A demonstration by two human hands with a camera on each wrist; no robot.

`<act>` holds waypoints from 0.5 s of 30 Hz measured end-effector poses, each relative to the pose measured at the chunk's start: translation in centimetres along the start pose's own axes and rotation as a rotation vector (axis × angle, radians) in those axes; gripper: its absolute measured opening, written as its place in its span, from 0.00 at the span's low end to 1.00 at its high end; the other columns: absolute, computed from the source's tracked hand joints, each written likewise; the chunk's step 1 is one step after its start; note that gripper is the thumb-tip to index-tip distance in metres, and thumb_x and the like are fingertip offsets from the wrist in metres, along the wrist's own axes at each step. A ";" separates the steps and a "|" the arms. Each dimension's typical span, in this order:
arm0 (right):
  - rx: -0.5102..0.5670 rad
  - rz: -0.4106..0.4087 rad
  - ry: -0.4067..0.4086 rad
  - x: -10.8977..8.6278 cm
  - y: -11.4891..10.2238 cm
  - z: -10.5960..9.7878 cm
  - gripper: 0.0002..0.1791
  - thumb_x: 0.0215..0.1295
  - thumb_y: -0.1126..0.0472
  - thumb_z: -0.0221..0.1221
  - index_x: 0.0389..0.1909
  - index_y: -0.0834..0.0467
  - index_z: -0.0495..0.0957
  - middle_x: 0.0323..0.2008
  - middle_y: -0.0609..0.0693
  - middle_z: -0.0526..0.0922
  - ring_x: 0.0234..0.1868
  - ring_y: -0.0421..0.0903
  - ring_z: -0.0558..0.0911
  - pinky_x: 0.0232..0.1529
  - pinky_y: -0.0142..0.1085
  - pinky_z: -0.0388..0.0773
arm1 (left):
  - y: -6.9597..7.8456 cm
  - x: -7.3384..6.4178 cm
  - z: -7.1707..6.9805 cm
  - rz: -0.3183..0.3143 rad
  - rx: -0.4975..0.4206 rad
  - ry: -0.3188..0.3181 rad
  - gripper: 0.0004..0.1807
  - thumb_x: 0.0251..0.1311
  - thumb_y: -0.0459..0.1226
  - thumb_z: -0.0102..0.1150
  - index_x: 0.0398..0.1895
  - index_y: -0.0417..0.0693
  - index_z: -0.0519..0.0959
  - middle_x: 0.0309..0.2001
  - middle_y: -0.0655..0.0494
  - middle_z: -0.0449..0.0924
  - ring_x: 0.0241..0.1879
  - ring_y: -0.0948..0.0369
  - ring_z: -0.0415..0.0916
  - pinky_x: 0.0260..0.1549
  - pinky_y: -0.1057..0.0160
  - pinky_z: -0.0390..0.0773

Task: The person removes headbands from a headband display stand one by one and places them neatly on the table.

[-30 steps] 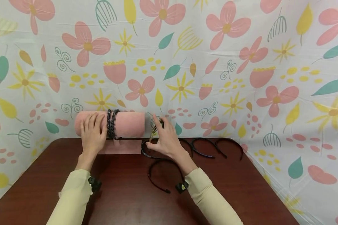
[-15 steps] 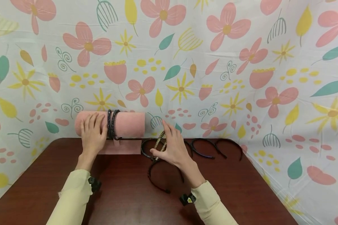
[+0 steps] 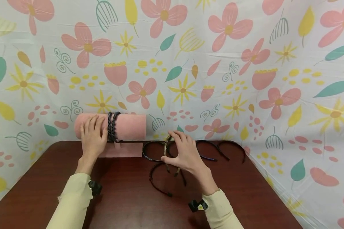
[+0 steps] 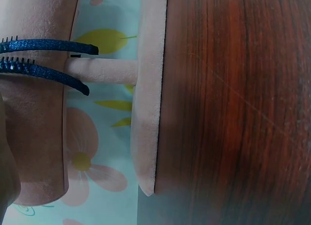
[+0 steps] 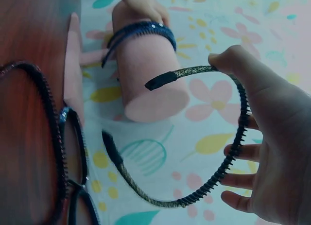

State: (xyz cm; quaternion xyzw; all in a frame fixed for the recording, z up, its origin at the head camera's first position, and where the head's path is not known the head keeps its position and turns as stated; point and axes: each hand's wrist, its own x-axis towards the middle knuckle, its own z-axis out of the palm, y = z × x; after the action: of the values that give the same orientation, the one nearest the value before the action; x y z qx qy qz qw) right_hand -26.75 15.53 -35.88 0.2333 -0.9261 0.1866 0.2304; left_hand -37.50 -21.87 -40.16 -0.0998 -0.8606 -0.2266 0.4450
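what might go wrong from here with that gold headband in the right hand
The gold headband is held only by thumb and fingers of the right hand, so it could slip and drop onto the dark headband on the table. The pink roll sits on a thin post, so a careless bump might rock it, though the left hand rests on it.
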 end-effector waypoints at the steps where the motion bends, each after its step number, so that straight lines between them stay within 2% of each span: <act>1: -0.007 0.004 -0.004 -0.1 0.3 -0.1 0.52 0.51 0.32 0.66 0.75 0.46 0.59 0.70 0.54 0.65 0.62 0.62 0.69 0.58 0.61 0.66 | 0.0 0.0 0.0 0.000 -0.001 -0.004 0.24 0.72 0.46 0.43 0.67 0.50 0.68 0.72 0.45 0.62 0.74 0.45 0.52 0.75 0.40 0.39; 6: -0.017 0.045 -0.076 -0.8 1.5 -1.0 0.53 0.52 0.33 0.66 0.77 0.42 0.55 0.70 0.54 0.64 0.65 0.63 0.66 0.60 0.63 0.65 | 0.1 0.0 0.1 0.001 -0.003 -0.009 0.24 0.72 0.46 0.42 0.68 0.50 0.68 0.72 0.45 0.62 0.74 0.45 0.51 0.74 0.39 0.39; 11: 0.095 0.108 -0.205 -1.1 2.9 -1.3 0.53 0.55 0.36 0.67 0.78 0.40 0.50 0.73 0.53 0.57 0.70 0.61 0.57 0.58 0.61 0.71 | -0.1 -0.1 -0.1 -0.003 0.000 0.003 0.24 0.72 0.46 0.42 0.67 0.50 0.68 0.72 0.45 0.62 0.74 0.46 0.52 0.75 0.40 0.38; 15: 0.143 0.131 -0.264 -1.4 4.4 -1.3 0.53 0.55 0.39 0.68 0.79 0.41 0.50 0.73 0.52 0.55 0.72 0.59 0.52 0.57 0.57 0.73 | -0.1 -0.1 -0.1 -0.003 0.003 -0.003 0.24 0.72 0.46 0.42 0.68 0.51 0.68 0.72 0.46 0.62 0.74 0.46 0.52 0.75 0.41 0.38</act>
State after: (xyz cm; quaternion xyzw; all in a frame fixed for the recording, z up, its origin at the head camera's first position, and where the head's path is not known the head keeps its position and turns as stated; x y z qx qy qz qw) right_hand -27.47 20.21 -36.61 0.2108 -0.9459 0.2343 0.0770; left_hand -37.36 -21.97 -40.20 -0.0985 -0.8617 -0.2259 0.4435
